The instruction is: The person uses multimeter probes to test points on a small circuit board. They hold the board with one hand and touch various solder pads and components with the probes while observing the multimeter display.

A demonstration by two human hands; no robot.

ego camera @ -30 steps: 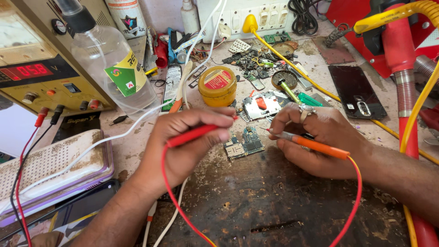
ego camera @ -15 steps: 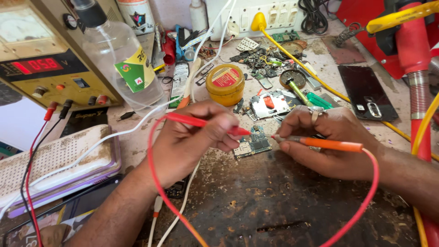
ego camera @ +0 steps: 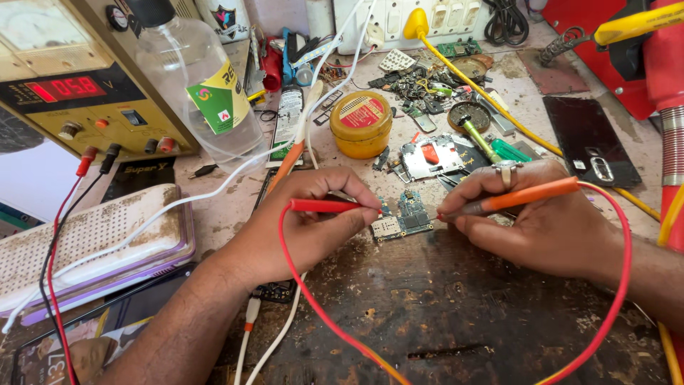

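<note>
While both forearms rest on the table (ego camera: pixel 456 321), the left hand (ego camera: pixel 299 221) keeps a closed grip on a red probe (ego camera: pixel 324 206) and the right hand (ego camera: pixel 531 217) pinches an orange probe (ego camera: pixel 531 195), tips meeting on the small circuit board (ego camera: pixel 402 217) between them.

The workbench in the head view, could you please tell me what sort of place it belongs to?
Probably an electronics repair bench: a bench power supply, a small circuit board under two probes, and loose parts scattered behind.

Two probes (ego camera: pixel 324 206) (ego camera: pixel 524 197), one circuit board (ego camera: pixel 402 217), one tin (ego camera: pixel 361 123).
</note>
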